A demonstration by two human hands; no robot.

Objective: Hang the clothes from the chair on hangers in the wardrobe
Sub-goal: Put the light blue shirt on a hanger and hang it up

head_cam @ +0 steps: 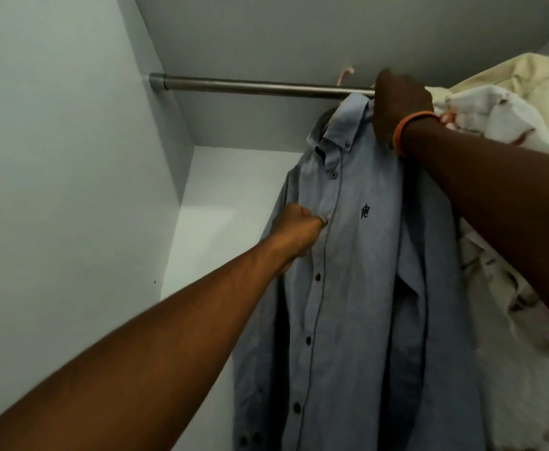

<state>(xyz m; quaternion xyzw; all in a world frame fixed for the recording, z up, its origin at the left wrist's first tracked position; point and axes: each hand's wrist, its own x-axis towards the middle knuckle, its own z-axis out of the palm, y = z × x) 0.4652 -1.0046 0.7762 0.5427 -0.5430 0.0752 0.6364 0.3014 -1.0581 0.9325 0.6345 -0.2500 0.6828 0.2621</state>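
left half of the wardrobe is wide open, bare rod (260,87) from the side wall (55,157) up to the blue shirt (358,288), plenty of room to reach in there. right side is jammed: cream and white clothes (507,125) packed against the shirt, no gap between them. right hand (400,105) sits at the rod over the shirt's collar, left hand (299,229) pinches the placket, so the shirt front is blocked too.
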